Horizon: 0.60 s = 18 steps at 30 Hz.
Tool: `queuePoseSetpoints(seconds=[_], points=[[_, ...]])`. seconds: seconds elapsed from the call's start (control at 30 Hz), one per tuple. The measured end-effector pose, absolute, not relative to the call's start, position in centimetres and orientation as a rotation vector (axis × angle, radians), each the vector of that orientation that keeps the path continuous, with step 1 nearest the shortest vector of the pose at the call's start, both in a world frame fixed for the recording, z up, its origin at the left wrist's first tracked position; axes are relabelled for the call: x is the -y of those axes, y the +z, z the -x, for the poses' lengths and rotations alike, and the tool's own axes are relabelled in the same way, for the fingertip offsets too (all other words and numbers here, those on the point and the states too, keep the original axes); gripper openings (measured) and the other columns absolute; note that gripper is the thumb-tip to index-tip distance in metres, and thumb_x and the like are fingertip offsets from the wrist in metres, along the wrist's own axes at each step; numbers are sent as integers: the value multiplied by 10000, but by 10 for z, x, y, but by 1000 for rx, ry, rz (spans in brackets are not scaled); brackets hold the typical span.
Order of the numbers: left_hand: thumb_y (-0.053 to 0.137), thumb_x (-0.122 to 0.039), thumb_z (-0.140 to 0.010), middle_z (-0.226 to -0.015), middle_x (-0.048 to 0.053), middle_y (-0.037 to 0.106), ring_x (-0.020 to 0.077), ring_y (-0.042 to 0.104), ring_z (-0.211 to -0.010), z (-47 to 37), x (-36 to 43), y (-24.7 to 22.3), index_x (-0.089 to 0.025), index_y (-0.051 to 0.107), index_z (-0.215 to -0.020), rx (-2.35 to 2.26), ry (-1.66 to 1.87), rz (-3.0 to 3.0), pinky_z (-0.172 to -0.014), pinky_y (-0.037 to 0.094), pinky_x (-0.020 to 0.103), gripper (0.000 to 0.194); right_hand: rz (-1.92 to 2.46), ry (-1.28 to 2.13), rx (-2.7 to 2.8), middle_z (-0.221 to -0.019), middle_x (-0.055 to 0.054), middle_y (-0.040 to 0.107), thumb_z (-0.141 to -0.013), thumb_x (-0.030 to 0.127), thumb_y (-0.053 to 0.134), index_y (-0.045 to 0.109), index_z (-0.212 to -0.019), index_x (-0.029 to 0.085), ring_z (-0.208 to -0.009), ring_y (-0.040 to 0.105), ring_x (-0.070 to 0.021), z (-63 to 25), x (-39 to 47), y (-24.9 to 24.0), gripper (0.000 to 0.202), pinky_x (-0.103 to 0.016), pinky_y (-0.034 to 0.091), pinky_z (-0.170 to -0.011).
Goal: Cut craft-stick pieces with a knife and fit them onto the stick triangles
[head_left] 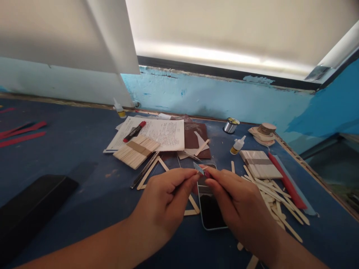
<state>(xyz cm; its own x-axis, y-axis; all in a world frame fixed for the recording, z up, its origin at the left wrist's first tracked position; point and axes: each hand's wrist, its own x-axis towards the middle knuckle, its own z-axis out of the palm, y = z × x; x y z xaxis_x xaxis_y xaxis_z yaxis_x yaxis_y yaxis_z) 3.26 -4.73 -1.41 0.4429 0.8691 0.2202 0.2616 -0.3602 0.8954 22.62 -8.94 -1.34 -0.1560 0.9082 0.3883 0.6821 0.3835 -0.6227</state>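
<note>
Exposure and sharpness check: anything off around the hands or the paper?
Head view: glare along the lower edge of the pale screen; head view: left hand and right hand dim by comparison; head view: the blade lacks fine detail; head view: writing on the paper too soft to read.

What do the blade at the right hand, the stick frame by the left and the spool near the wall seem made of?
Blade: probably metal, smooth; thin, grey-blue, pointed.
Stick frame: likely bare wood, matte; pale tan, no visible paint.
Spool: winding looks like shiny metal wire, given its silver sheen, but glossy plastic line is possible.
</note>
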Motion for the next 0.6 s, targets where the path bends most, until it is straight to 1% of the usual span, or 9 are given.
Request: queuePoseSetpoints(seconds=[0.1, 0.17, 0.3, 0.37, 0.5, 0.6], points=[[550, -358, -995, -836, 25, 707, 178, 656, -770, -33, 48, -17, -205, 660, -835, -960, 872, -1705, -660, 530, 269, 247, 1390, 404, 1922, -1169, -47, 755, -1042, 269, 513, 661, -1320, 252, -1025, 724, -193, -227, 88, -12, 315, -310, 573, -887], [562, -375, -991, -823, 24, 689, 177, 638, -774, -34, 48, -17, -205, 671, -837, -931, 859, -1592, -667, 539, 266, 253, 1400, 407, 1926, -1156, -47, 758, -1043, 271, 507, 662, -1322, 251, -1014, 725, -194, -228, 87, -12, 319, -314, 574, -877], [587, -354, -987, -789, 9, 656, 159, 604, -771, -36, 46, -16, -202, 691, -861, -872, 850, -1473, -730, 543, 268, 223, 1415, 414, 1925, -1134, -41, 764, -1044, 276, 506, 670, -1303, 248, -993, 730, -184, -230, 85, -10, 308, -309, 572, -869], [591, -353, -985, -788, 9, 648, 156, 595, -769, -38, 45, -16, -198, 682, -846, -884, 845, -1467, -732, 538, 268, 227, 1426, 429, 1934, -1142, -39, 765, -1044, 277, 505, 677, -1285, 248, -1003, 728, -185, -228, 85, -10, 298, -314, 569, -882], [606, -375, -977, -757, 9, 623, 140, 573, -731, -43, 43, -18, -181, 703, -837, -906, 826, -1400, -686, 515, 248, 258, 1452, 440, 1948, -1117, -45, 772, -1046, 274, 488, 687, -1268, 246, -976, 733, -197, -225, 85, -9, 300, -336, 580, -848], [665, -389, -941, -707, 6, 605, 109, 527, -639, -40, 43, -13, -166, 728, -808, -902, 837, -1259, -579, 474, 203, 267, 1491, 380, 1952, -1095, -56, 786, -1043, 283, 484, 705, -1247, 241, -950, 747, -221, -239, 78, -10, 304, -366, 597, -818]])
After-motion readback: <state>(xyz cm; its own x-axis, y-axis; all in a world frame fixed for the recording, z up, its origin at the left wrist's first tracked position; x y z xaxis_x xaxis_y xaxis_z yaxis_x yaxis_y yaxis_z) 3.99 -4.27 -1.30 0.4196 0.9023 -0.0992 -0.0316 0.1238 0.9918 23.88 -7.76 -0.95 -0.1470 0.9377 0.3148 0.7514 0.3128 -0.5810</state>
